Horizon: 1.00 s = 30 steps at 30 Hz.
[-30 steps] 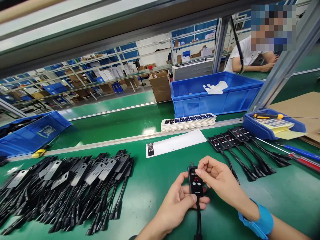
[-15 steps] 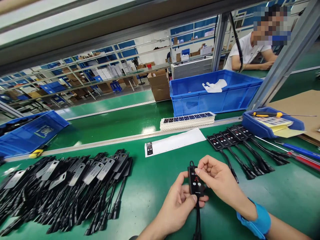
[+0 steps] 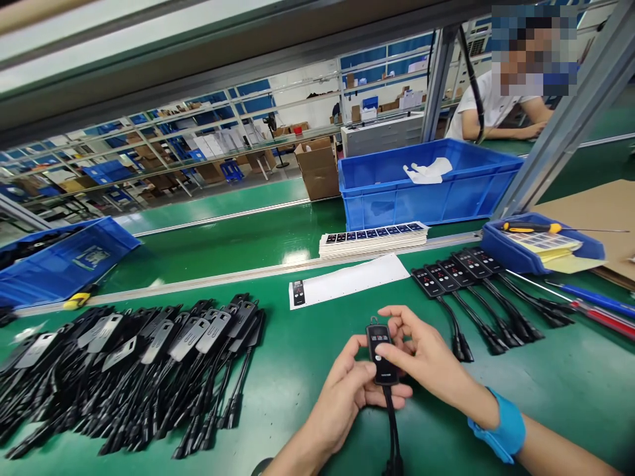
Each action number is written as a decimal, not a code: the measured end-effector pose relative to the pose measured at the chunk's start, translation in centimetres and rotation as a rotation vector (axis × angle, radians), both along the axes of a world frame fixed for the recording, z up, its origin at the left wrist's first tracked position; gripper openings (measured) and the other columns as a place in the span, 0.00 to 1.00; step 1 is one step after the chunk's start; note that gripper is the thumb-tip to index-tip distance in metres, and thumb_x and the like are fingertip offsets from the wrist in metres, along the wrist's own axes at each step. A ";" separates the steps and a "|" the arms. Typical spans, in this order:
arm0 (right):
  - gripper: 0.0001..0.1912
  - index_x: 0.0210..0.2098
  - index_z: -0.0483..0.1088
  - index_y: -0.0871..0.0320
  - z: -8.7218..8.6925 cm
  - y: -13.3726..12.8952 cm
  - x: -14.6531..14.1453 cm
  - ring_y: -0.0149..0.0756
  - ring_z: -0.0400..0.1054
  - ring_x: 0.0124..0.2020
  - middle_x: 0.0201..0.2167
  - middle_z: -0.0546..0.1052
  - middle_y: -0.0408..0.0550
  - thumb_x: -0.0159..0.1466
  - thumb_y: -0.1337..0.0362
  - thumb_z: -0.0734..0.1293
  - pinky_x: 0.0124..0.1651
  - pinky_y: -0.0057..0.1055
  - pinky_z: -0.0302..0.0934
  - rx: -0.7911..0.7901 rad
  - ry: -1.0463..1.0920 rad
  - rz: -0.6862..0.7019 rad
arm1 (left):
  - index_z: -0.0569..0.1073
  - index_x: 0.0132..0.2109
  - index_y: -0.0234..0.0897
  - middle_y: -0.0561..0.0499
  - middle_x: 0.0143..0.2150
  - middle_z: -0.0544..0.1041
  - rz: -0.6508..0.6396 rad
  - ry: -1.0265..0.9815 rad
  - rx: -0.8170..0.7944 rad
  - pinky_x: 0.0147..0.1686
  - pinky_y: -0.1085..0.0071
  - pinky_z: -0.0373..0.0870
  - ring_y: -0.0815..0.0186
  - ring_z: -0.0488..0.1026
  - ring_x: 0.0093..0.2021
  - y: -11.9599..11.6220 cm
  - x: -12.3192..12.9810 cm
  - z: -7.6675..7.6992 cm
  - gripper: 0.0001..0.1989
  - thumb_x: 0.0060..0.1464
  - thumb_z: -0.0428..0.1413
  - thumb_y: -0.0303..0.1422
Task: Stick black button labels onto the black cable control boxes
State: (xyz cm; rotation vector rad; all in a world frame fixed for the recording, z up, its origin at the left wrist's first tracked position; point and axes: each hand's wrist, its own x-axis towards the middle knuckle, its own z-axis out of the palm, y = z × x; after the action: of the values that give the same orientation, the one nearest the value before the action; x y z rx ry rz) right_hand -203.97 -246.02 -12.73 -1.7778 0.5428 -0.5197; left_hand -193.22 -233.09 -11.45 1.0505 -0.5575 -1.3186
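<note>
A black cable controller (image 3: pixel 381 336), with a wire hook at its top and cables hanging below, is in my left hand (image 3: pixel 342 390). The left fingers close around its left edge and underside, thumb low on the face. My right hand (image 3: pixel 426 354) grips the right side, its thumb flat across the middle of the front label and hiding part of it. Beyond my hands lies a white backing strip (image 3: pixel 354 281) with one black label (image 3: pixel 298 293) at its left end. Several labelled controllers (image 3: pixel 449 274) lie in a row to the right.
Many cable controllers (image 3: pixel 183 340) are heaped at left. Behind the strip is a stack of label sheets (image 3: pixel 372 248). Blue bins (image 3: pixel 411 205) stand at the back and left; a small blue tray (image 3: pixel 540 254) holds a screwdriver (image 3: pixel 530 227). A co-worker (image 3: pixel 489 109) sits far right.
My right hand has gone from a fingertip pinch near the controller's upper edge to its thumb pressed flat across the face. The controller has shifted slightly left.
</note>
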 end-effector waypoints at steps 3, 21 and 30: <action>0.36 0.60 0.55 0.49 0.1 0.9 0.0 0.30 0.66 0.31 0.44 0.68 0.45 0.55 0.62 0.71 0.30 0.27 0.67 0.089 0.030 0.132 | 0.62 0.47 0.35 0.42 0.40 0.80 0.041 0.018 -0.054 0.34 0.67 0.75 0.57 0.80 0.38 -0.2 0.2 0.1 0.15 0.59 0.53 0.40; 0.29 0.65 0.53 0.62 -1.2 1.7 0.3 0.41 0.70 0.44 0.45 0.74 0.54 0.69 0.53 0.54 0.50 0.40 0.67 -0.120 0.000 0.105 | 0.59 0.51 0.37 0.48 0.35 0.79 0.144 -0.309 -0.005 0.26 0.71 0.74 0.64 0.78 0.29 -1.0 -0.3 -1.7 0.21 0.60 0.52 0.48; 0.23 0.62 0.59 0.61 1.4 -2.5 0.1 0.36 0.69 0.45 0.50 0.71 0.53 0.69 0.61 0.58 0.49 0.30 0.66 -0.705 0.194 -0.155 | 0.54 0.65 0.37 0.39 0.61 0.68 0.110 -0.922 -0.054 0.60 0.53 0.61 0.56 0.67 0.59 -1.3 3.1 -1.3 0.27 0.65 0.43 0.45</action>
State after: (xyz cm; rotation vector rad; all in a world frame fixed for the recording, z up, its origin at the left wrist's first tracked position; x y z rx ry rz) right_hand -203.86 -248.49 -11.32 -2.4872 0.6885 -0.7070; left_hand -190.15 -234.42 -12.78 1.6042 -1.1832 -0.6558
